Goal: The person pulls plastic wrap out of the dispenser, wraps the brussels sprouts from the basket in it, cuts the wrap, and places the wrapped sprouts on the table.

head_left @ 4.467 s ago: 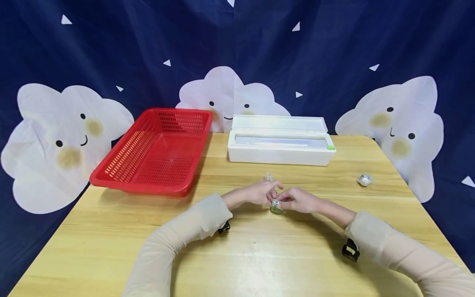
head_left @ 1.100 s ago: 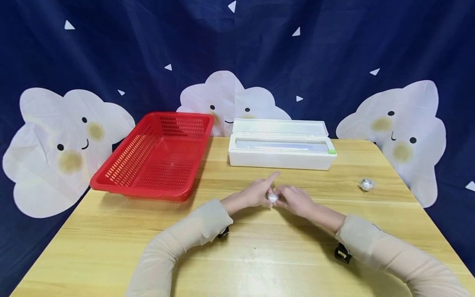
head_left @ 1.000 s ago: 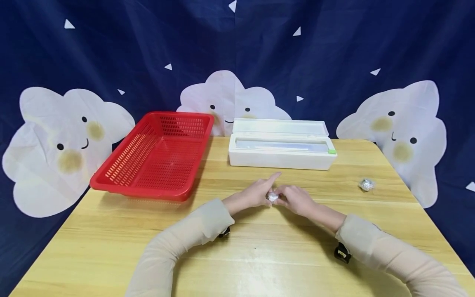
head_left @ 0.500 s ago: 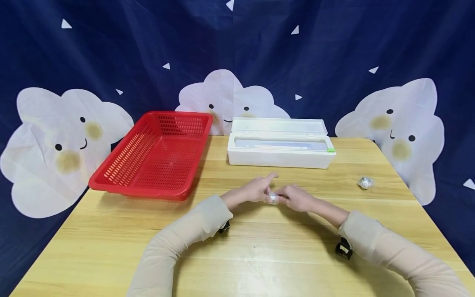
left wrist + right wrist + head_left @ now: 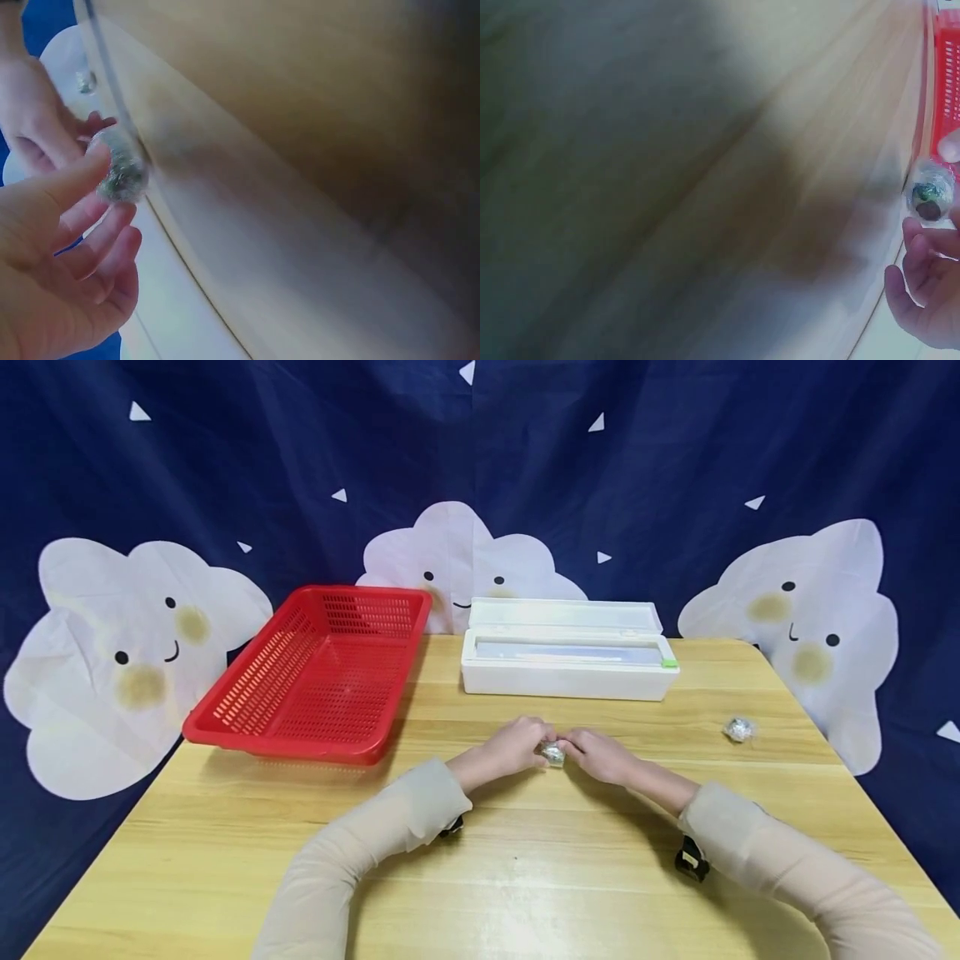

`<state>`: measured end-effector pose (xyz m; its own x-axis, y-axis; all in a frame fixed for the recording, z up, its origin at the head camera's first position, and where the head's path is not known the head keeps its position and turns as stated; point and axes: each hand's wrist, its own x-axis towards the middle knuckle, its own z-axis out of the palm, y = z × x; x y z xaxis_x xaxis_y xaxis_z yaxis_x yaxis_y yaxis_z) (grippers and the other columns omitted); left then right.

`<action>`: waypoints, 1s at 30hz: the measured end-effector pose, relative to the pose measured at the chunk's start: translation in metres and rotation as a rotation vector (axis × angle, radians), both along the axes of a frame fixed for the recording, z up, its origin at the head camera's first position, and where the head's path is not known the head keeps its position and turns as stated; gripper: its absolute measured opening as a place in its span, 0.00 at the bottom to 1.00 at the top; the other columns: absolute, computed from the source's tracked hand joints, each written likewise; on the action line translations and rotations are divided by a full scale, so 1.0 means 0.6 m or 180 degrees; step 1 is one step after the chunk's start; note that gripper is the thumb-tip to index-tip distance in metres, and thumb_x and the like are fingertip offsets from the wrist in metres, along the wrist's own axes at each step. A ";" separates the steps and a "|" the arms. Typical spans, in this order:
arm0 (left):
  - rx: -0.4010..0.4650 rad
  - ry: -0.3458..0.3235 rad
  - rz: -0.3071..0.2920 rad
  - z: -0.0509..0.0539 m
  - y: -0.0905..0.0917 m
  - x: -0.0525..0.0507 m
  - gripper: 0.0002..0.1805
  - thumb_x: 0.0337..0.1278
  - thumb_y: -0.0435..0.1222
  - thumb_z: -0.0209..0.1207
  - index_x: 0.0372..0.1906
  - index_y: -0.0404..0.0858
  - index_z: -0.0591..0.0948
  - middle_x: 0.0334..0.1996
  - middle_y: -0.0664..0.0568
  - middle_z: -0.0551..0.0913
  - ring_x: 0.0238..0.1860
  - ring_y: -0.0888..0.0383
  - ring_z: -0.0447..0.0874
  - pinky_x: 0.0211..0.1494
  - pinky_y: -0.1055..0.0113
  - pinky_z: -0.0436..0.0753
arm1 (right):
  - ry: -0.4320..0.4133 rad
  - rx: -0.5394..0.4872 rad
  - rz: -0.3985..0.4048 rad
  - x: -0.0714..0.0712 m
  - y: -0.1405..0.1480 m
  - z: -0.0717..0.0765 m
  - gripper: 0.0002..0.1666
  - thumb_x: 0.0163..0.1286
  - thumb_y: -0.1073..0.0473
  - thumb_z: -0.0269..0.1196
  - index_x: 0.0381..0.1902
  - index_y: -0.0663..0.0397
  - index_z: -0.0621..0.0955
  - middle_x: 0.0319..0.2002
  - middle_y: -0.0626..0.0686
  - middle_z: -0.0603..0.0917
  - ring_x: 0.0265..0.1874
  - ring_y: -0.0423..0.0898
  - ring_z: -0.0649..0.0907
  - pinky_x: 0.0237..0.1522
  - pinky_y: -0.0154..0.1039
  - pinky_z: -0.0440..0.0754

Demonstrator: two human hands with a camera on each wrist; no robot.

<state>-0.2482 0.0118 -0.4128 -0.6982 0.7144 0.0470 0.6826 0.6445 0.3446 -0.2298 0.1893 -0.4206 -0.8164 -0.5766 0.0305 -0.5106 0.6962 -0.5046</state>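
Note:
In the head view a small bundle wrapped in clear plastic film point(image 5: 553, 755) is held just above the table at mid-reach. Green and dark patches show through its film in the right wrist view. My left hand point(image 5: 516, 748) grips it from the left; in the left wrist view the thumb lies on top and curled fingers sit below. From the right, my right hand point(image 5: 602, 757) pinches at its upper right edge with fingertips close together. The exact contact of the right thumb is hard to see. A second film-wrapped bundle point(image 5: 739, 730) rests on the table at the right.
A long white cling film box point(image 5: 566, 681) stands at the back with its lid raised and a green slider at its right end. The red perforated basket point(image 5: 367, 747) is at the left. Behind the wooden table point(image 5: 480, 893) hangs a dark blue curtain point(image 5: 675, 435) with clouds.
Earlier, green showed on the bundle and loose film stuck out behind it; now the film looks gathered and silvery. My left thumb or finger, raised a moment ago, has curled down onto it.

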 end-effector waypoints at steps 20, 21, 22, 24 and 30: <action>-0.0152 0.0028 0.0056 0.000 0.011 -0.012 0.09 0.47 0.34 0.65 0.36 0.36 0.83 0.33 0.51 0.84 0.34 0.59 0.80 0.36 0.75 0.76 | 0.1017 0.0830 0.0123 0.007 -0.005 -0.010 0.18 0.59 0.55 0.63 0.40 0.64 0.79 0.27 0.55 0.79 0.23 0.48 0.80 0.22 0.36 0.77; -0.0141 0.0026 0.0038 0.001 0.010 -0.014 0.10 0.47 0.34 0.65 0.37 0.35 0.83 0.34 0.50 0.84 0.35 0.58 0.80 0.37 0.74 0.76 | 0.1037 0.0872 0.0133 0.004 -0.005 -0.008 0.18 0.59 0.54 0.63 0.40 0.65 0.79 0.28 0.55 0.79 0.23 0.48 0.79 0.22 0.36 0.77; -0.0129 0.0021 0.0013 0.001 0.008 -0.016 0.12 0.47 0.35 0.64 0.39 0.35 0.83 0.36 0.50 0.84 0.37 0.58 0.81 0.39 0.73 0.77 | 0.1027 0.0893 0.0132 0.002 -0.004 -0.006 0.19 0.59 0.53 0.63 0.40 0.65 0.78 0.28 0.55 0.79 0.24 0.48 0.79 0.22 0.37 0.77; -0.0092 -0.0066 -0.0040 0.001 0.004 -0.018 0.16 0.48 0.35 0.64 0.44 0.34 0.81 0.42 0.49 0.84 0.41 0.58 0.81 0.43 0.72 0.77 | 0.0986 0.0913 0.0138 0.000 -0.002 -0.003 0.22 0.59 0.50 0.62 0.42 0.65 0.78 0.31 0.56 0.80 0.25 0.49 0.80 0.23 0.38 0.77; -0.0109 -0.0403 -0.0113 0.001 -0.019 -0.015 0.34 0.53 0.40 0.61 0.63 0.32 0.65 0.54 0.44 0.76 0.52 0.52 0.76 0.58 0.64 0.71 | 0.0639 0.0747 0.0025 0.003 0.010 0.006 0.34 0.62 0.48 0.59 0.55 0.72 0.71 0.45 0.69 0.78 0.39 0.60 0.81 0.39 0.51 0.79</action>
<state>-0.2570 0.0001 -0.4123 -0.6713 0.7383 -0.0646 0.6576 0.6336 0.4076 -0.2282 0.1956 -0.4169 -0.8030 -0.5933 0.0560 -0.5896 0.7774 -0.2191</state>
